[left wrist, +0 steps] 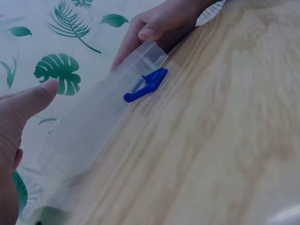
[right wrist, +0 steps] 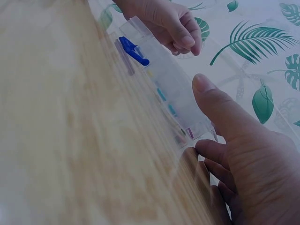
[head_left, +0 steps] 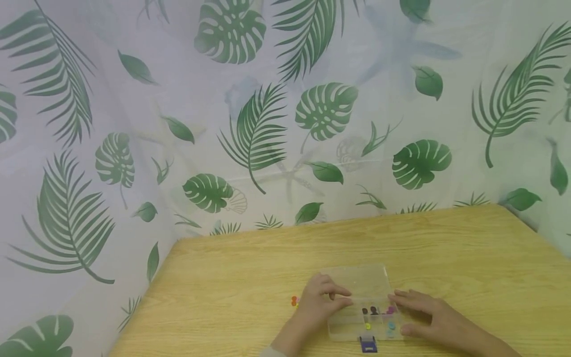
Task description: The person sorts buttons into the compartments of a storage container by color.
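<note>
A clear plastic compartment box (head_left: 345,331) lies on the table with its clear lid (head_left: 357,278) folded back and a blue latch (head_left: 368,344) at its front. Small dark pieces (head_left: 373,310), purple pieces (head_left: 390,310), a yellow piece (head_left: 368,326) and light blue pieces (head_left: 391,326) sit in separate compartments. My left hand (head_left: 318,302) is over the box's left side, thumb and index tips close together, nothing visible between them. Beside the right wall is my right hand (head_left: 430,317), fingers loosely extended, fingertips right at the box's edge.
Small orange pieces (head_left: 294,301) lie on the wooden table (head_left: 223,297) left of my left hand, with pink and yellow bits partly hidden behind it. A leaf-patterned covering (head_left: 276,148) rises behind the table's back edge and along its left side.
</note>
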Action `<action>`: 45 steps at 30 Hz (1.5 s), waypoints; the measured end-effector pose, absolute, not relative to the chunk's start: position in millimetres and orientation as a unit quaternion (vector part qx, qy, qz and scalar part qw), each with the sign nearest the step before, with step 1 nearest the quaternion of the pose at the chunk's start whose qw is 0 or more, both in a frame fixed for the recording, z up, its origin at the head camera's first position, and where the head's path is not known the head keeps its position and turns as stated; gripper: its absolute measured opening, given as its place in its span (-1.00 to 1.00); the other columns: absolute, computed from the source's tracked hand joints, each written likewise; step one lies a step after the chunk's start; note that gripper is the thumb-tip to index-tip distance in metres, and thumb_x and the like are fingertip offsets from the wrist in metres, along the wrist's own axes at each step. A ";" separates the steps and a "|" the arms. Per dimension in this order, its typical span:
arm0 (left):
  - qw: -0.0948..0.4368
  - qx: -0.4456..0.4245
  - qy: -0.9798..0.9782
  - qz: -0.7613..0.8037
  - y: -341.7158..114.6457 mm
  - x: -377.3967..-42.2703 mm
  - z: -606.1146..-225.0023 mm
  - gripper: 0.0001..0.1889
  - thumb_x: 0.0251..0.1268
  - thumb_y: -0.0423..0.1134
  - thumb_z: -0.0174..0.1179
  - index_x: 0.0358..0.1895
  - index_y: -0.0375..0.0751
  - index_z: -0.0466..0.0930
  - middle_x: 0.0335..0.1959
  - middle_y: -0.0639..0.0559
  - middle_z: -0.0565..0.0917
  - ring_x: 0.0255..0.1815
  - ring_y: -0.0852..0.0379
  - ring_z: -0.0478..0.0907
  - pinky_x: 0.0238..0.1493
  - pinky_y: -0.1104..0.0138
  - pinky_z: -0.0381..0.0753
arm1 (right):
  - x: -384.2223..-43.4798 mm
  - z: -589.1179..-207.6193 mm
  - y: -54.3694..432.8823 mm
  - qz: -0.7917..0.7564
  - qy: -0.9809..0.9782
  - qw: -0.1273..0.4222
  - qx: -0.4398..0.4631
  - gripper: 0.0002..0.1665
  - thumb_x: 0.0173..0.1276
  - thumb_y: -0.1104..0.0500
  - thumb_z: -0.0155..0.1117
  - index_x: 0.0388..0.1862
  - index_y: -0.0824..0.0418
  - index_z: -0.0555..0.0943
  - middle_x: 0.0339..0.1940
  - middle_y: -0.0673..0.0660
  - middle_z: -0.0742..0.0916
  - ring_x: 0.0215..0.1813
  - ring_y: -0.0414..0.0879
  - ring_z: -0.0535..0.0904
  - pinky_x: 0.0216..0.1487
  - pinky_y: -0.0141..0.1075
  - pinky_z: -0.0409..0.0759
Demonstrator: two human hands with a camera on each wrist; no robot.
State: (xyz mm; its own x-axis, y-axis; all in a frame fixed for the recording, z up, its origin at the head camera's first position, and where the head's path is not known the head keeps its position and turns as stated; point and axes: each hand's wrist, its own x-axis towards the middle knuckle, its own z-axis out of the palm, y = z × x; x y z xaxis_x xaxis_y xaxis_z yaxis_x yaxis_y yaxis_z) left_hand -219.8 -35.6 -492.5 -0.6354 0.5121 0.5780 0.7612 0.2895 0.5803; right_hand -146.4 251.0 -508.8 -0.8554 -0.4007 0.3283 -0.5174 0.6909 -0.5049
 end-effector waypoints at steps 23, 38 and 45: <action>0.108 -0.329 -0.836 -0.427 -103.5 -222.3 -494.0 -0.79 0.01 -0.07 0.38 -0.28 -0.04 0.73 -0.57 0.11 0.44 -0.35 0.31 0.28 -0.23 0.45 0.36 | -147.0 -509.2 249.6 0.326 -0.902 0.094 0.268 -0.37 0.23 0.01 0.35 0.31 -0.08 0.45 0.24 0.20 0.56 0.29 -0.48 0.20 0.07 -0.38 0.44; 0.048 -0.314 -0.861 -0.397 -125.3 -225.5 -501.1 -0.79 -0.01 0.03 0.36 -0.31 0.07 0.75 -0.48 0.22 0.37 -0.28 0.31 0.18 -0.21 0.42 0.24 | -148.7 -512.3 250.4 0.341 -0.892 0.096 0.280 -0.36 0.24 0.05 0.34 0.32 -0.03 0.44 0.26 0.16 0.55 0.28 -0.53 0.15 0.09 -0.46 0.40; 0.033 -0.310 -0.867 -0.388 -130.0 -227.0 -506.1 -0.80 -0.02 0.06 0.34 -0.32 0.14 0.75 -0.48 0.32 0.27 -0.33 0.31 0.14 -0.25 0.41 0.20 | -147.9 -511.3 251.0 0.329 -0.897 0.107 0.275 -0.35 0.22 0.02 0.35 0.31 -0.05 0.44 0.25 0.17 0.56 0.29 -0.48 0.17 0.10 -0.45 0.40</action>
State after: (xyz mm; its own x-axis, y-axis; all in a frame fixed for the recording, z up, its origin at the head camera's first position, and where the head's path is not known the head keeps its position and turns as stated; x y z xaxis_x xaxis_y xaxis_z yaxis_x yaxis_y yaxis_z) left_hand -227.0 -130.0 -506.1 -0.8056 0.5120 0.2981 0.5636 0.5073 0.6519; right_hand -147.9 251.0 -511.3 -0.8259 -0.4230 0.3727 -0.5637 0.6325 -0.5312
